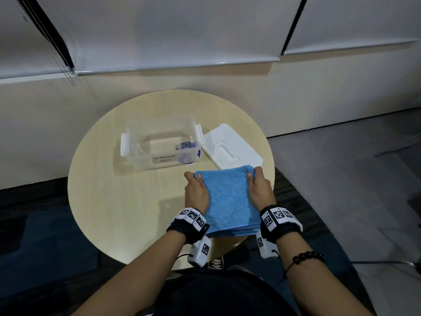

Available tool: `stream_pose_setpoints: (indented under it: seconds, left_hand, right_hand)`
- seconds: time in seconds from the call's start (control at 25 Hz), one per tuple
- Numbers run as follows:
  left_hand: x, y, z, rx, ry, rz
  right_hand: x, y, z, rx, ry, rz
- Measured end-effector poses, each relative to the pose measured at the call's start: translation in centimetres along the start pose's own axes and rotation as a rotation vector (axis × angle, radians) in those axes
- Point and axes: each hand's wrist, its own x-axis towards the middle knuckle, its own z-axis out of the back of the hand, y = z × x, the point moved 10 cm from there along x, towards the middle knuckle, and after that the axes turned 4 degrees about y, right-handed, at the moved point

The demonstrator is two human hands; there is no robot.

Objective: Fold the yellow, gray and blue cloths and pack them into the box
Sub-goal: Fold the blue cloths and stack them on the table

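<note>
Blue cloth (227,197) lies folded on the table (127,201), nearer the person than the box (164,164) and slightly to its right. Left hand (196,192) and right hand (259,190) each pinch a far corner, thumbs on top. It's terry, so probably light, soft, floppy and grippy; best held by both side edges so the layers stay stacked. The box is open, with its white lid (232,147) just right of it. Yellow and gray cloths aren't visible; the layers at the cloth's near edge might hide them, can't tell.
</note>
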Motion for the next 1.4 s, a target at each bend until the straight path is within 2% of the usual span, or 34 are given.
stream_pose_setpoints:
  seconds: [0.28, 0.48, 0.6, 0.76, 0.84, 0.96, 1.04, 1.16, 1.4]
  left_hand:
    - [0.2, 2.8, -3.4, 0.031, 0.026, 0.111]
    - [-0.5, 2.3, -3.1, 0.039, -0.068, 0.004]
    - [-0.2, 1.9, -3.0, 0.040, -0.108, -0.004]
    - [-0.1, 1.8, -3.6, 0.125, -0.065, 0.014]
    - [-0.6, 0.5, -3.2, 0.290, -0.096, -0.128]
    - [-2.6, -1.5, -4.9, 0.625, -0.043, -0.484]
    - [-3.1, 0.0, -7.1, 0.764, 0.075, -0.501]
    - [-2.5, 2.8, -9.0, 0.803, 0.163, -0.365]
    - [-1.3, 4.5, -10.5, 0.841, 0.233, -0.329]
  right_hand:
    - [0.2, -3.9, -1.4, -0.112, 0.073, -0.107]
    - [-0.3, -5.1, -1.8, -0.068, 0.065, -0.086]
    - [0.4, -4.5, -1.2, -0.087, -0.006, -0.060]
    - [0.6, -4.2, -0.9, -0.124, -0.077, -0.030]
    - [0.5, -4.3, -0.4, -0.177, -0.120, -0.006]
    - [0.2, -1.3, 0.2, -0.275, -0.256, 0.224]
    - [0.0, 1.1, -2.2, -0.271, -0.156, 0.406]
    - [0.3, 0.2, -7.2, -0.416, 0.093, 0.425]
    - [1.6, -2.5, -8.9, -0.551, 0.134, 0.379]
